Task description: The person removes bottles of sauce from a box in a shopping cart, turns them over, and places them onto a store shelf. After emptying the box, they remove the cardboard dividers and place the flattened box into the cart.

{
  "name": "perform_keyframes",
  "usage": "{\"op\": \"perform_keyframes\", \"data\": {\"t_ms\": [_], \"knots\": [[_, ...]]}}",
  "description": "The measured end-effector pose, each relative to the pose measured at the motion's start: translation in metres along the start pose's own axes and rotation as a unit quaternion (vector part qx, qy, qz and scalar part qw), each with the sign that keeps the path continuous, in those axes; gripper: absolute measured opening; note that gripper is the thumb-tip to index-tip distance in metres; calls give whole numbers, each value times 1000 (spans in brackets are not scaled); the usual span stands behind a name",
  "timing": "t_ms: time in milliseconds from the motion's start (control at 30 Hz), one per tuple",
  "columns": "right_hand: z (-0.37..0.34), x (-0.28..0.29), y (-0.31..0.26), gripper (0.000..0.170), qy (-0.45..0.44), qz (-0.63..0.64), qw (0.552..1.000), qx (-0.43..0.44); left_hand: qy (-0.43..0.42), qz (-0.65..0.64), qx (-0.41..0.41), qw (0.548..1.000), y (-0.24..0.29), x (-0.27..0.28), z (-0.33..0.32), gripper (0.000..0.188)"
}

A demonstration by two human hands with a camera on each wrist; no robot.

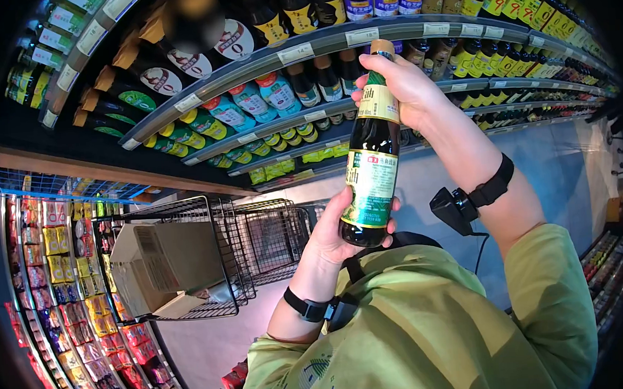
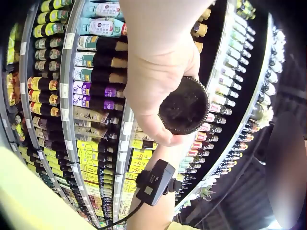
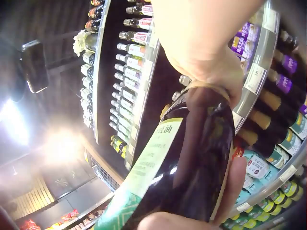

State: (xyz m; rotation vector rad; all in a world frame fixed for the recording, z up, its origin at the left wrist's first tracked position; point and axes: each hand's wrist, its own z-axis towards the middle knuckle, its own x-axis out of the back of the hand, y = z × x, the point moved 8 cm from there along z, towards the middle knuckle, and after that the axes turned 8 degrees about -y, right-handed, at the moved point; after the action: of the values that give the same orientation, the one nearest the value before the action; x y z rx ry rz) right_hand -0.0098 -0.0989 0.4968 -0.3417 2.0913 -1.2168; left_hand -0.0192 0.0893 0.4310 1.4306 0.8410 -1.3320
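A dark glass soy sauce bottle (image 1: 374,176) with a tan cap and a green and cream label is held aloft, tilted, before my chest. Around its neck curl the fingers of my right hand (image 1: 414,92). My left hand (image 1: 331,229) grips it low down, thumb along one side and fingertips on the other. The round ridged base of the bottle (image 2: 184,106) faces the left wrist camera, beside my left hand (image 2: 156,79). In the right wrist view the dark bottle (image 3: 196,148) fills the middle, with my right hand (image 3: 206,60) at its upper end.
Curved shelves (image 1: 331,43) packed with sauce bottles stand ahead, price tags along their edges. To the left is a black wire shopping cart (image 1: 229,249) with a cardboard box (image 1: 165,257) inside. Beyond it hang shelves of packaged snacks (image 1: 67,281). Grey floor (image 1: 425,180) lies below.
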Motion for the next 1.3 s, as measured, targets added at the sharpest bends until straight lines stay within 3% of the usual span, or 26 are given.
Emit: {"op": "perform_keyframes", "data": {"t_ms": [67,100,133,167,200,233,300,367,433,567,700,733,767,833,867,900,967,1000,1033,1100,1167,1200,1300], "knots": [[5,-9,4,35,-15,9,1000,0,28,108,-17,994,13,7,-4,65],[9,-13,7,29,-42,6,999,-1,87,171,-24,981,22,15,-11,68],[13,-16,9,27,-59,-9,998,-6,142,321,-83,933,35,23,-14,71],[16,-19,13,25,-75,-24,997,-13,198,458,-142,855,47,27,-19,75],[14,-19,15,23,-72,-64,995,-20,205,507,-170,820,56,26,-23,82],[23,-15,25,22,-103,-120,986,-51,206,500,-178,822,60,34,-27,82],[26,-2,43,25,-102,-200,970,-93,232,632,-157,723,72,52,-40,81],[29,10,63,30,-139,-281,933,-177,256,644,-155,704,80,73,-50,81],[32,14,81,33,-185,-291,913,-217,223,687,-172,669,82,92,-53,81],[52,39,135,40,-129,-290,895,-314,264,690,-122,663,78,164,-59,81],[91,55,191,33,-119,-233,910,-320,292,676,-104,669,75,243,-54,78],[101,62,205,31,-119,-228,913,-318,304,695,-101,643,77,261,-51,77],[112,69,217,33,-111,-245,906,-327,319,684,-108,647,80,283,-46,77],[129,74,240,36,-107,-254,915,-296,364,736,-123,557,91,319,-36,77],[141,79,250,34,-103,-244,935,-237,412,756,-112,496,97,336,-30,76],[150,86,268,34,-113,-254,928,-248,461,754,-87,460,105,351,-22,77],[179,94,281,34,-114,-286,941,-138,532,701,-69,470,118,389,-3,78],[191,92,287,33,-125,-307,939,-87,569,650,-102,493,121,411,5,79],[203,99,300,33,-135,-316,935,-94,603,596,-136,512,126,430,11,80],[227,102,306,34,-171,-409,896,24,650,537,-159,514,133,458,25,79],[245,101,317,35,-194,-402,894,39,647,353,-238,632,135,495,35,76],[252,97,319,36,-197,-396,896,33,627,330,-288,644,140,504,41,78],[269,93,329,37,-217,-409,885,44,607,318,-308,660,146,529,51,82]]}}
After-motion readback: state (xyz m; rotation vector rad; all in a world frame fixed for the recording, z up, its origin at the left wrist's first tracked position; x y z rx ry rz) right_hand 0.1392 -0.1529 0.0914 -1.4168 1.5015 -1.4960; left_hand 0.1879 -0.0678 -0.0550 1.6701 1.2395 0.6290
